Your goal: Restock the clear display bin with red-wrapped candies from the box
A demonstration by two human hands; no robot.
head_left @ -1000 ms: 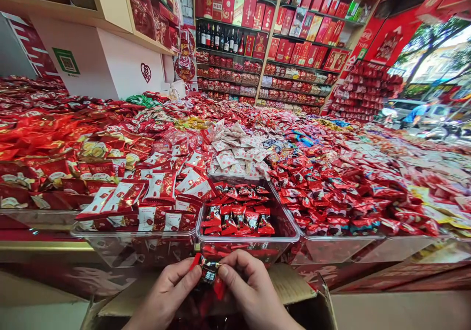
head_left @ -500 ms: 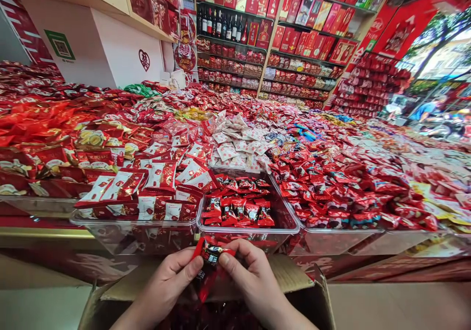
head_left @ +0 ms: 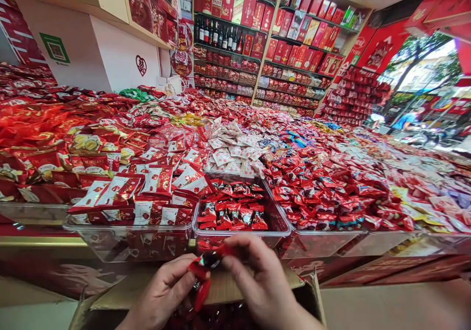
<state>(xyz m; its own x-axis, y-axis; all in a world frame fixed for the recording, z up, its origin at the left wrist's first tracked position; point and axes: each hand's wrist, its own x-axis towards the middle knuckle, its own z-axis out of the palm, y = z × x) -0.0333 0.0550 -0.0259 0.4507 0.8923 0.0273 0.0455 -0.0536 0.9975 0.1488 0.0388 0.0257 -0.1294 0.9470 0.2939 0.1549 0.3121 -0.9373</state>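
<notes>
My left hand (head_left: 167, 288) is closed on red-wrapped candies, one of which hangs below the fingers. Between both hands is a candy (head_left: 211, 260) in a red and black wrapper, blurred by motion. The fingers of my right hand (head_left: 257, 278) pinch its right end. Just beyond the hands stands a clear plastic bin (head_left: 241, 233) with a row of the same red and black candies (head_left: 234, 217) near its front. Below the hands is an open cardboard box (head_left: 121, 290), its inside dark with more red wrappers showing.
Left of the bin, another clear bin (head_left: 128, 229) is heaped with red and white packets (head_left: 158, 178). To the right lie piles of red candies (head_left: 312, 192). Behind are white packets (head_left: 233, 148) and shelves with red boxes (head_left: 253, 13) and bottles (head_left: 217, 33).
The view has shifted slightly, so the bins appear a little further left and lower. The candy between my hands has tilted, and my right hand has rotated, its fingers raised higher.
</notes>
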